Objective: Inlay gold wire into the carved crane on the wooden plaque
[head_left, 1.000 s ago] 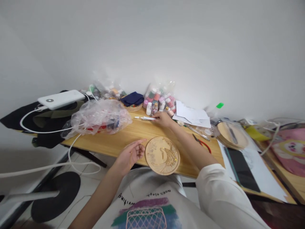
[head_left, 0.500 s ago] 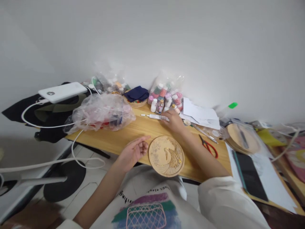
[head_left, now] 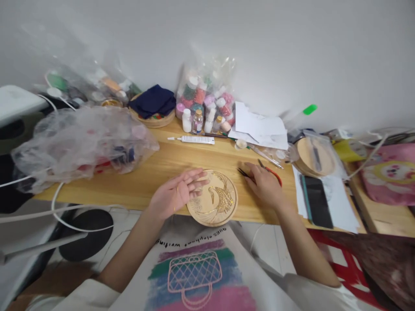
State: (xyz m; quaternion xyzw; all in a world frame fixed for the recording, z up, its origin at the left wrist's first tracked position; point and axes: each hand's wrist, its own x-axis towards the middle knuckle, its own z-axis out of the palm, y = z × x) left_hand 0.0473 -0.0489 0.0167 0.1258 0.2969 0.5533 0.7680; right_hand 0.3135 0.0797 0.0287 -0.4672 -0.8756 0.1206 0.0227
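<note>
My left hand (head_left: 173,194) is palm up with its fingers stretched out, partly over the left edge of a round wooden plaque (head_left: 212,216). A thin gold strand (head_left: 177,196) lies across its palm. The plaque carries a carved bird design, with gold on the bird's neck and wings. My right hand (head_left: 264,183) rests low on the table to the right of the plaque, fingers closed around what look like black tweezers (head_left: 242,172), their two tips pointing left. Just behind that hand lie red-handled scissors (head_left: 275,174), partly covered by it. A white tube with a thin nozzle (head_left: 197,139) lies farther back.
Clear bags hold small jars of coloured material (head_left: 199,93). Small bottles (head_left: 197,122), folded navy cloth (head_left: 154,101) and white papers (head_left: 259,125) line the back. A crumpled plastic bag (head_left: 81,134) lies left; a phone (head_left: 317,201) and stacked wooden discs (head_left: 314,155) are right.
My right hand has let go of the white tube and moved right and nearer, onto the tweezers. My left hand has opened its fingers over the plaque. The view has shifted.
</note>
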